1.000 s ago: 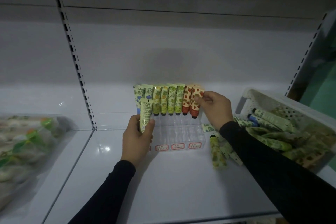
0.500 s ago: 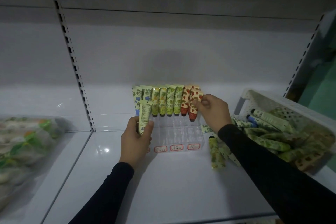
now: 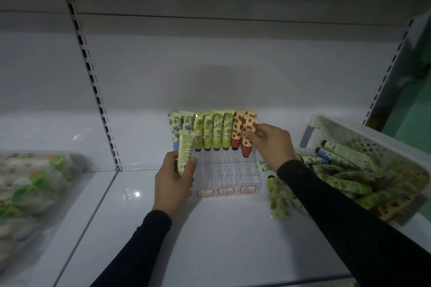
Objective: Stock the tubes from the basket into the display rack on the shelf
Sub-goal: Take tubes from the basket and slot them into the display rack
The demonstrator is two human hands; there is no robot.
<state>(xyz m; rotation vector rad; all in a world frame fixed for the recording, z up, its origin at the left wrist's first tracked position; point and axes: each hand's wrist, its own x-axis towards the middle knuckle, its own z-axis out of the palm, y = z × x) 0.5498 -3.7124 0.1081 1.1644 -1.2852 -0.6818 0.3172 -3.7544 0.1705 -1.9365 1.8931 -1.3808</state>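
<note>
Head camera: a person stocks a clear display rack (image 3: pixel 227 177) on a white shelf (image 3: pixel 210 235). The right hand (image 3: pixel 271 144) pinches a strawberry-print tube (image 3: pixel 247 137) between thumb and fingers near its upper half, the cap end pointing down at the rack's right-hand column. The left hand (image 3: pixel 173 182) grips a pale yellow tube (image 3: pixel 185 149) upright, fingers curled round its lower part, at the rack's left front corner. A row of tubes (image 3: pixel 210 130) already stands along the back of the rack, caps down; the front rows look unfilled. More tubes lie heaped in the white perforated basket (image 3: pixel 338 128) at right, and a few loose tubes (image 3: pixel 277 198) rest on the shelf between basket and rack.

The tubes look light and soft-walled, likely to dent under a hard squeeze and somewhat slick, so a gentle hold on the mid-body, with the stiffer cap leading into the slot, seems the sound way.

The rack's clear dividers are hard to make out in the dim light, and whether the strawberry tube's cap is seated cannot be told. The red-framed labels (image 3: pixel 225 190) are unreadable, one partly hidden by the left hand. A bag of goods (image 3: pixel 35 184) at far left is blurred, and the basket's far side is cut off.
</note>
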